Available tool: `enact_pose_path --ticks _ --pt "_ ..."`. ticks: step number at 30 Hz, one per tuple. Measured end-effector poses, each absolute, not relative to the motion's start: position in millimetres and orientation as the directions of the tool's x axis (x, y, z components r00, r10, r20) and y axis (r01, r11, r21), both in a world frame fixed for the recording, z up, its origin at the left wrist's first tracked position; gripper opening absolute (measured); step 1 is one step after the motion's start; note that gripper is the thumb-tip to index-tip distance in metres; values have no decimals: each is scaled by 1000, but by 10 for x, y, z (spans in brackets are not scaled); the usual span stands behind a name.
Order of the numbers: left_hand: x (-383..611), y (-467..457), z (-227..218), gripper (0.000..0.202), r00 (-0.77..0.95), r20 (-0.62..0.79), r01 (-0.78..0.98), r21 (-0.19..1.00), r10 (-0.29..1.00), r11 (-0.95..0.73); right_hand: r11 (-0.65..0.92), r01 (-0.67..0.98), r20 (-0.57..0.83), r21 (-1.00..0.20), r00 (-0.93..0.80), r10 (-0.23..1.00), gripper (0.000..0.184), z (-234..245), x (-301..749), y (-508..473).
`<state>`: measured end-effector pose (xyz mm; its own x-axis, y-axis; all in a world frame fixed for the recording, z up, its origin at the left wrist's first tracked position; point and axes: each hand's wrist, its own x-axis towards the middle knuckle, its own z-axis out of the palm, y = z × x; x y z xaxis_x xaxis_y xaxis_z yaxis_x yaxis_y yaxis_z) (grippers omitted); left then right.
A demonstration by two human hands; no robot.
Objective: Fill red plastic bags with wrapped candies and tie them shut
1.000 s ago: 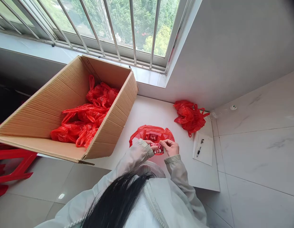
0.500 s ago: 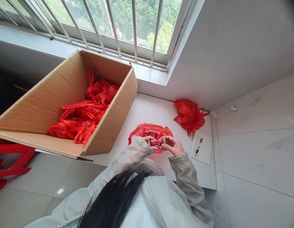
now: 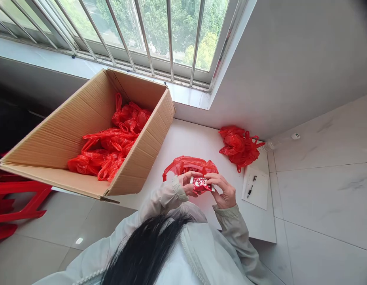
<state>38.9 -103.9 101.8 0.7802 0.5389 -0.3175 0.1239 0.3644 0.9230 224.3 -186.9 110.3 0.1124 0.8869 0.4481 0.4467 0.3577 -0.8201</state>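
Observation:
Both my hands hold a small red and white packet (image 3: 200,183) just above the white table (image 3: 186,142). My left hand (image 3: 188,183) pinches its left side and my right hand (image 3: 225,190) grips its right side, fingers closed. Right behind the packet lies an open red plastic bag (image 3: 188,164) on the table. My pale sleeves and dark hair fill the bottom of the view.
A large cardboard box (image 3: 67,130) with several knotted red bags (image 3: 112,142) stands at the left, overhanging the table's edge. Another pile of red bags (image 3: 238,146) lies at the back right, with a notepad (image 3: 259,194) and pen (image 3: 250,186) beside it. Red stool (image 3: 20,202) at left.
My hands have lifted the packet out of the open bag and turned it, so its patterned face now shows. My right hand has shifted a little toward me.

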Motion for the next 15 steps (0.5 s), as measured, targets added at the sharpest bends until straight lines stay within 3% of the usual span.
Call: enact_pose_path --ticks 3,5,8,11,15 --pt "378 -1051 1125 56 726 -370 197 919 580 340 300 451 409 -841 165 897 26 1076 2210 -1882" --pt "371 -1042 1197 49 685 -390 247 919 616 307 184 359 291 -915 274 917 21 1029 2180 -1894" --pt "359 -1033 1192 41 627 -391 325 917 674 230 -90 -64 -107 -994 352 930 16 910 2135 -1932" --pt "319 -1097 993 40 616 -395 385 906 682 178 -365 -392 -460 -845 184 868 32 756 2060 -2030" --pt "155 -1306 627 40 656 -435 407 892 616 197 -521 -403 -591 -753 66 804 48 580 1868 -2240"
